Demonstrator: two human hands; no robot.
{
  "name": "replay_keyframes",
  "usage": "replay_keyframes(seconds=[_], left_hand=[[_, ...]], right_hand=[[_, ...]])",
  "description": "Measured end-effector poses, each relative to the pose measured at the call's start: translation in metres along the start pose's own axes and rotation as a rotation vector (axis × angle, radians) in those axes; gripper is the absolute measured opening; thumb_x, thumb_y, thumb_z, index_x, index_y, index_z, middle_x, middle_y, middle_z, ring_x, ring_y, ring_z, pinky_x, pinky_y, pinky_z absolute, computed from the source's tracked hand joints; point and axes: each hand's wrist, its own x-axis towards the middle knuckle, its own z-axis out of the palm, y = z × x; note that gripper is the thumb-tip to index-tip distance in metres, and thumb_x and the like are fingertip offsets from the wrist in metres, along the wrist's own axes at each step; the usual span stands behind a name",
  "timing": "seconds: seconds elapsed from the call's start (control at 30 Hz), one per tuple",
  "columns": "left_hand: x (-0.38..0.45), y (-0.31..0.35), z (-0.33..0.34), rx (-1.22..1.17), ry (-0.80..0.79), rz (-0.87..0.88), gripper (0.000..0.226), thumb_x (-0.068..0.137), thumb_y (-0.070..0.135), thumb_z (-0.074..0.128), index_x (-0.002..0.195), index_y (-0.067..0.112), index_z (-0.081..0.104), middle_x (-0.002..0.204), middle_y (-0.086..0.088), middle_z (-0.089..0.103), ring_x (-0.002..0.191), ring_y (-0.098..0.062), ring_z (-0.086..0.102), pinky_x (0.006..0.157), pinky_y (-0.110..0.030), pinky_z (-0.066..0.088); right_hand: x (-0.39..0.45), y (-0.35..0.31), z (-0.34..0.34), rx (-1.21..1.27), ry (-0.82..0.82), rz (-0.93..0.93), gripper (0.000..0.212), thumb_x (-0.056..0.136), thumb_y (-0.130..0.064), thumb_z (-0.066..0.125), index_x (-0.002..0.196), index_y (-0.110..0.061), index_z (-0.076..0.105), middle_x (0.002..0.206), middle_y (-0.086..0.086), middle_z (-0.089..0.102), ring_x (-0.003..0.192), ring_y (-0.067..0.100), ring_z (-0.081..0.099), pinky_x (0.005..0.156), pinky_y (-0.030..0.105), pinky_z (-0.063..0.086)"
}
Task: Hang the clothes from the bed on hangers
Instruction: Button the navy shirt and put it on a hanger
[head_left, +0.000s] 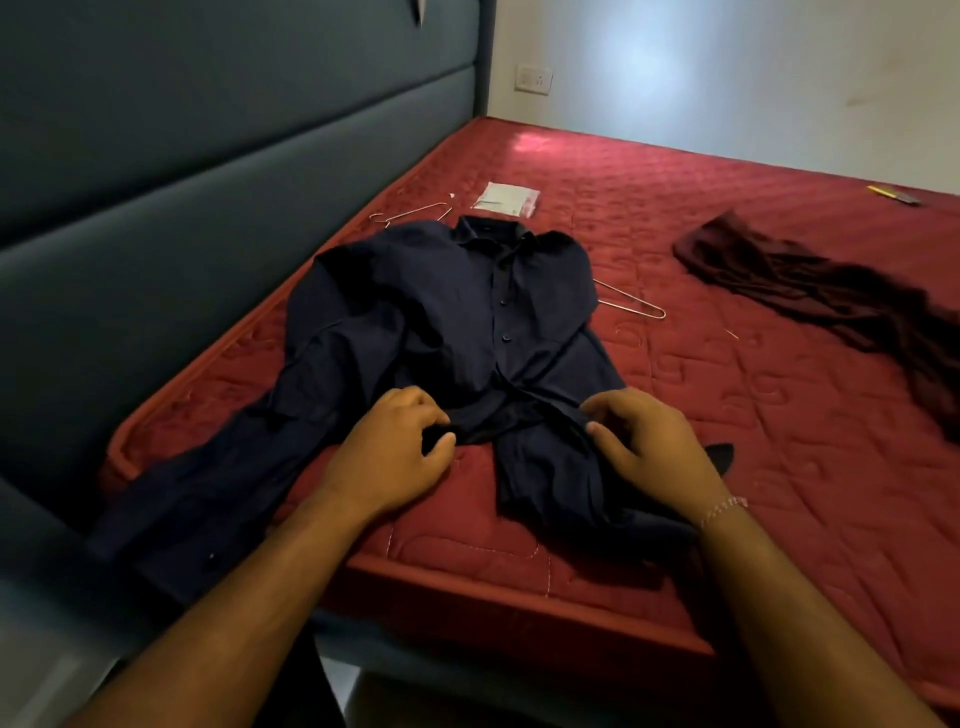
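Observation:
A dark navy button-up shirt (441, 312) lies face up on the red mattress (727, 389), collar away from me, one sleeve trailing off the near left corner. My left hand (389, 447) pinches the bunched lower hem between thumb and fingers. My right hand (649, 441) grips the hem fabric on the other side, fingers curled into the cloth. A wire hanger (631, 301) pokes out from under the shirt's right shoulder. A second wire hanger (415, 212) lies beyond the collar. A dark maroon garment (831, 296) is spread out at the right.
A clear plastic packet (506, 200) lies beyond the collar. A small yellow object (893, 193) sits at the far right edge of the bed. A padded grey-blue headboard (208, 156) runs along the left. The white wall carries a socket (533, 79).

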Motion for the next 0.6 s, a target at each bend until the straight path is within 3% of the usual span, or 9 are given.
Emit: replay_keyframes(seconds=[0.1,0.23,0.33,0.47,0.53,0.6], left_hand=[[-0.002,0.001,0.001,0.032,-0.004,0.043,0.021,0.096,0.033,0.069,0.111,0.020,0.075,0.109,0.012,0.063,0.107,-0.006,0.054,0.093,-0.026,0.050],[-0.005,0.001,-0.001,0.027,0.094,0.024,0.014,0.095,0.029,0.073,0.105,0.021,0.077,0.097,0.012,0.060,0.095,-0.008,0.055,0.083,-0.024,0.047],[-0.002,0.004,-0.003,-0.042,0.076,-0.040,0.010,0.093,0.032,0.074,0.096,0.023,0.077,0.087,0.015,0.062,0.082,-0.005,0.059,0.075,-0.022,0.046],[0.009,0.036,-0.006,-0.379,0.161,-0.252,0.007,0.090,0.027,0.079,0.085,0.023,0.078,0.079,0.015,0.073,0.077,0.001,0.067,0.069,-0.009,0.048],[0.015,0.058,0.002,-0.509,0.236,-0.327,0.009,0.090,0.023,0.078,0.081,0.022,0.077,0.073,0.012,0.072,0.069,0.001,0.066,0.063,-0.013,0.049],[0.017,0.071,0.015,-0.569,0.267,-0.363,0.008,0.089,0.020,0.077,0.081,0.021,0.076,0.070,0.009,0.070,0.064,-0.001,0.063,0.061,-0.017,0.049]], right_hand=[[0.015,0.001,0.011,-0.084,-0.185,0.067,0.019,0.088,-0.029,0.077,0.106,-0.022,0.073,0.092,-0.005,0.065,0.086,0.019,0.065,0.079,0.035,0.053],[0.027,0.001,0.006,-0.115,-0.167,0.148,0.006,0.087,-0.022,0.073,0.092,-0.024,0.076,0.083,-0.003,0.073,0.081,0.023,0.070,0.076,0.038,0.057],[0.038,-0.001,-0.008,-0.075,-0.115,0.241,0.005,0.089,-0.022,0.070,0.089,-0.022,0.075,0.081,-0.004,0.075,0.079,0.020,0.071,0.077,0.036,0.058],[0.050,-0.019,-0.017,0.246,-0.046,0.383,0.010,0.093,-0.019,0.072,0.083,-0.015,0.073,0.077,0.005,0.074,0.067,0.013,0.064,0.071,0.031,0.053],[0.049,-0.035,-0.009,0.488,0.039,0.444,0.012,0.092,-0.016,0.074,0.081,-0.013,0.073,0.076,0.009,0.074,0.065,0.013,0.061,0.066,0.032,0.053],[0.037,-0.048,0.013,0.596,0.089,0.486,0.013,0.090,-0.013,0.076,0.077,-0.015,0.073,0.071,0.002,0.072,0.064,0.010,0.061,0.064,0.031,0.053]])
